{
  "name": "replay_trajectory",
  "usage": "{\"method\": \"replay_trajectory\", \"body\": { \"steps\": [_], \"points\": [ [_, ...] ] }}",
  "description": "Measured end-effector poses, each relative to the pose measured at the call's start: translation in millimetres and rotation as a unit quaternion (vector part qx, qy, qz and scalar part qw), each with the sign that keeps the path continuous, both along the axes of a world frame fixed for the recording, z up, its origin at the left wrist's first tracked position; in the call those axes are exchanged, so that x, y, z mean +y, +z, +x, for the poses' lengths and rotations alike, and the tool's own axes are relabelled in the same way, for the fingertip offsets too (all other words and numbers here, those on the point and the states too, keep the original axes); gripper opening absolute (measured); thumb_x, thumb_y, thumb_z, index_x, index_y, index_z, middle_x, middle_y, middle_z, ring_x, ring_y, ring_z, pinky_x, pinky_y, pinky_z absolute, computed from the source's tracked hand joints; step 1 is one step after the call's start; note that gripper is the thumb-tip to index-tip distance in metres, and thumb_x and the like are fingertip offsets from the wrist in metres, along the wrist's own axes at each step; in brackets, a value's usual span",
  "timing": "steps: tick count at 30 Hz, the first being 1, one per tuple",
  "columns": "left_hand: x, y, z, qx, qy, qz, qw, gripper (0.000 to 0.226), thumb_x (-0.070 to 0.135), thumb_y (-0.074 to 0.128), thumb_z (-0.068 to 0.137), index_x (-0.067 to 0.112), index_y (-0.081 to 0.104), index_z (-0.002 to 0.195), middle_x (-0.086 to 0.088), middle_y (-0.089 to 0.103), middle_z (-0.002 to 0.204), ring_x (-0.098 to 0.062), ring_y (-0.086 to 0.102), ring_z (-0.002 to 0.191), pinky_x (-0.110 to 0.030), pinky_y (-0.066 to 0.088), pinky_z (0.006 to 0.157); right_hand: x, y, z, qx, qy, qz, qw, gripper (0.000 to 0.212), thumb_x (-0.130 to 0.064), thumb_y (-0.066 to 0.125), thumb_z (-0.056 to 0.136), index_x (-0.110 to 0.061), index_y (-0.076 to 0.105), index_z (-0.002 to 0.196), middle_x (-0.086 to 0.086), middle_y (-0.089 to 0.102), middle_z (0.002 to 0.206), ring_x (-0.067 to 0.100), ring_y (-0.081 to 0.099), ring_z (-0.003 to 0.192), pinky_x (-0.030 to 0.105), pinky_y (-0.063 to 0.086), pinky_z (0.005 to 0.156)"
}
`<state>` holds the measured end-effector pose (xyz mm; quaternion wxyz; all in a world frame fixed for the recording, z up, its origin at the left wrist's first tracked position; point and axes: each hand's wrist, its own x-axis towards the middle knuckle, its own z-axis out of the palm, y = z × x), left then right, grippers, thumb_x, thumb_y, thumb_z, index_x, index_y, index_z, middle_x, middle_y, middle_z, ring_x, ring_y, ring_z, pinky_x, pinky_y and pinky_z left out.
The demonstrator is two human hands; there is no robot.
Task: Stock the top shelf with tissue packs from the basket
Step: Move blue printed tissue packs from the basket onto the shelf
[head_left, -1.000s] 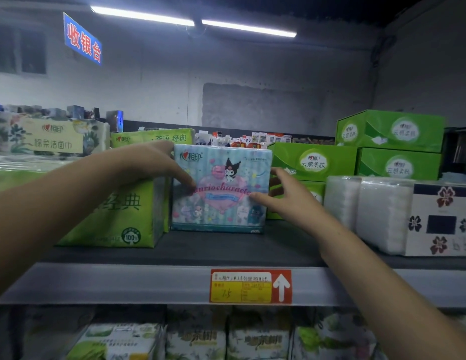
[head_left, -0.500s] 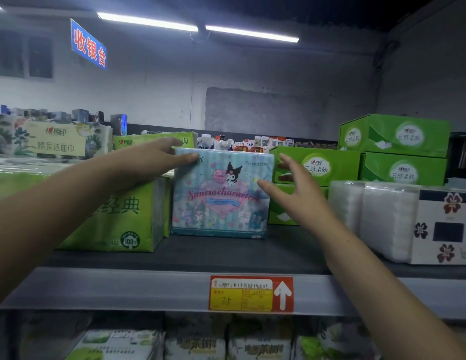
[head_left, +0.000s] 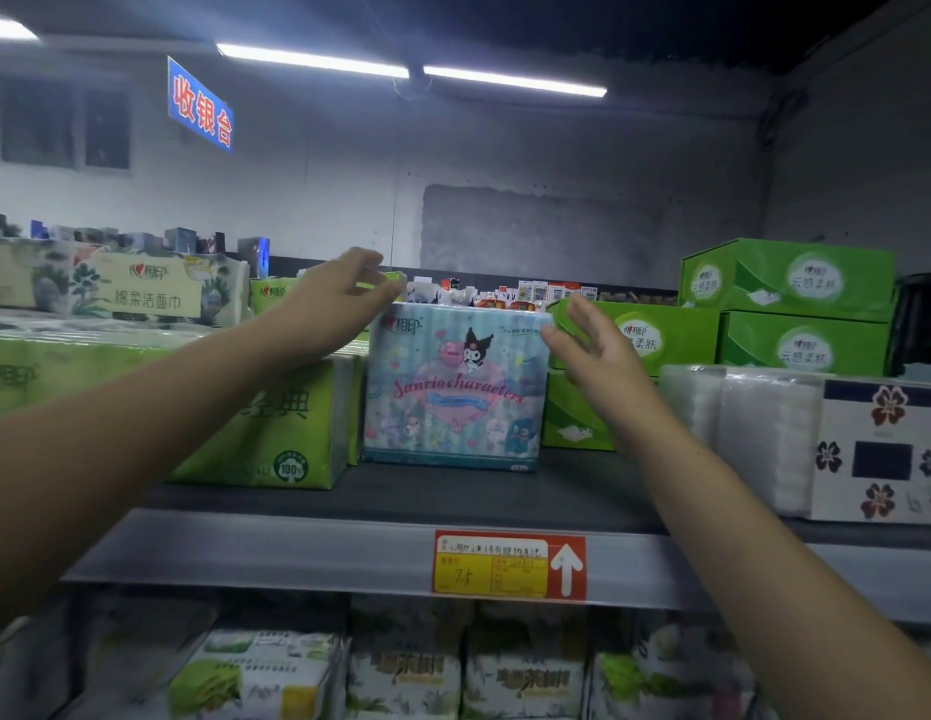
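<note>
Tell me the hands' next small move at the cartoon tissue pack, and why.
Probably draw both hands back for another pack. The cartoon pack stands upright on the top shelf, beside the green pack; the left hand and right hand are only at its upper corners, gripping nothing.

My left hand (head_left: 344, 298) reaches up and forward, palm down, fingers loosely bent, gripping nothing. Slightly lower and apart from it, my right hand (head_left: 596, 350) is spread, fingers straight, thumb pointing toward the left.
</note>
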<state>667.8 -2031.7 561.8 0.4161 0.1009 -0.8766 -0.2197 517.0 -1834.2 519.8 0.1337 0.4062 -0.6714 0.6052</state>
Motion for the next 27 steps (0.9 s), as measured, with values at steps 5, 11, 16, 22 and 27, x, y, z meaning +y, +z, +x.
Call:
{"method": "replay_trajectory", "body": {
  "steps": [5, 11, 16, 22, 27],
  "points": [
    [-0.4, 7.7, 4.9, -0.001, -0.010, 0.045, 0.999, 0.054, 0.039, 0.051, 0.096, 0.012, 0.041, 0.142, -0.004, 0.054, 0.136, -0.020, 0.050, 0.120, -0.037, 0.041, 0.096, 6.3, 6.8, -1.2, -0.064, 0.024, -0.021, 0.997, 0.061, -0.041, 0.058, 0.090, -0.028, 0.033, 0.145, -0.006, 0.034, 0.152, 0.016, 0.038, 0.135, 0.045, 0.037, 0.109],
    [9.1, 5.7, 19.6, 0.010, -0.031, 0.033, 0.999, 0.049, 0.033, 0.047, 0.099, 0.017, 0.038, 0.144, 0.000, 0.050, 0.141, -0.017, 0.049, 0.121, -0.037, 0.042, 0.096, 17.9, 11.3, 7.0, -0.099, 0.074, -0.057, 0.991, 0.056, -0.036, 0.057, 0.092, -0.025, 0.037, 0.143, -0.003, 0.039, 0.149, 0.016, 0.044, 0.130, 0.046, 0.040, 0.107],
    [22.6, -3.2, 36.2, 0.045, -0.074, 0.055, 0.995, 0.051, 0.036, 0.049, 0.098, 0.022, 0.038, 0.145, 0.005, 0.050, 0.141, -0.011, 0.048, 0.120, -0.034, 0.039, 0.098, 27.2, 11.5, 19.6, -0.069, 0.040, -0.062, 0.995, 0.055, -0.036, 0.055, 0.093, -0.027, 0.036, 0.143, -0.006, 0.041, 0.146, 0.015, 0.043, 0.131, 0.044, 0.040, 0.107],
    [38.3, -23.4, 54.6, 0.116, -0.119, 0.108, 0.980, 0.051, 0.031, 0.050, 0.098, 0.026, 0.036, 0.147, 0.013, 0.048, 0.142, -0.003, 0.048, 0.119, -0.019, 0.035, 0.088, 40.0, 3.8, 41.7, -0.017, 0.023, -0.058, 0.998, 0.054, -0.030, 0.053, 0.095, -0.025, 0.032, 0.145, -0.006, 0.040, 0.147, 0.010, 0.041, 0.130, 0.041, 0.036, 0.110],
    [43.7, -34.4, 68.8, 0.160, -0.140, 0.182, 0.960, 0.054, 0.030, 0.052, 0.097, 0.027, 0.032, 0.147, 0.012, 0.045, 0.145, -0.006, 0.046, 0.127, -0.035, 0.036, 0.107, 46.9, -4.4, 60.6, -0.055, 0.030, -0.080, 0.995, 0.053, -0.029, 0.053, 0.095, -0.029, 0.033, 0.144, -0.006, 0.040, 0.147, 0.012, 0.044, 0.129, 0.041, 0.041, 0.107]
  ]
}}
